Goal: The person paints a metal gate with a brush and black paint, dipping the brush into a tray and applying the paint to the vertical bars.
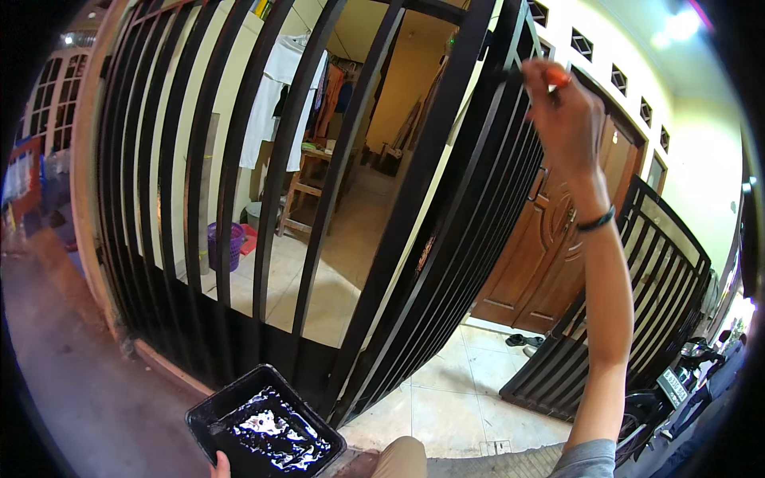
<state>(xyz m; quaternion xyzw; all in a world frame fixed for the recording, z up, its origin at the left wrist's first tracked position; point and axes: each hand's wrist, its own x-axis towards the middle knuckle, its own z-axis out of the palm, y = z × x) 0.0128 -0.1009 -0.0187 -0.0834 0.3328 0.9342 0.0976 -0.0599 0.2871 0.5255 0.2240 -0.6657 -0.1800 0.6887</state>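
At the lower edge my left hand (pixel 220 464) grips the near-left rim of a black paint tray (pixel 209 408). Glossy black paint (pixel 267 426) lies in it and reflects the light. My right hand (pixel 570 119), with a dark band round the wrist, is raised high at the upper right. Its fingers are closed round a paintbrush (pixel 558 76) whose orange handle shows; the bristle end is dark and blurred against the gate. Right beside that hand stands the black barred metal gate (pixel 446 263), its upright bars running down to a solid lower panel.
Behind the bars are hanging clothes (pixel 279 95), a wooden table (pixel 307 191) and a purple basket (pixel 226 245). A carved wooden door (pixel 530 255), sandals (pixel 523 341) and a second black gate panel (pixel 637 287) are to the right. A motorcycle (pixel 677 382) stands at far right, near a person (pixel 717 378).
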